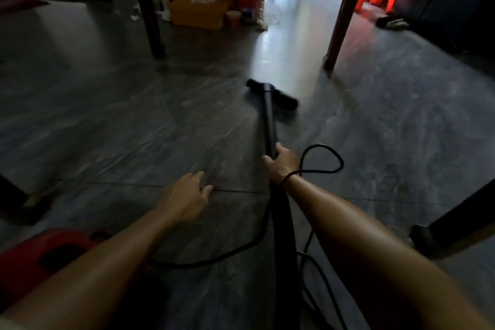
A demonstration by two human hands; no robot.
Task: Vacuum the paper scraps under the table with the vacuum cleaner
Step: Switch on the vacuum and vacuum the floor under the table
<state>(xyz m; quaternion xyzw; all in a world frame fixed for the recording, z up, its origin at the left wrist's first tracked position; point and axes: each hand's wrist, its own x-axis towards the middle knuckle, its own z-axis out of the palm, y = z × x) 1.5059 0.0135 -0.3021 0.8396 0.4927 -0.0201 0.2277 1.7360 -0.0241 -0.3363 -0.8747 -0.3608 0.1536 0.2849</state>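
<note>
Vacuuming is being done under the table: the wand [269, 120] is being gripped tight by the right hand [281, 163], nozzle [273, 94] being pushed across the floor [134, 120]. The left hand [184, 201] is being held open, empty. Scraps probably are being hunted farther in next.

1. You have a single view, the head camera, set low under the table, looking forward and down along both forearms.
2. The grey floor [134, 120] lies near; two table legs [146, 2] stand ahead.

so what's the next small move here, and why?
Probably push the vacuum nozzle forward and left, toward the white scraps by the far table leg. The right hand already holds the wand; the floor around the nozzle looks clean.
</note>
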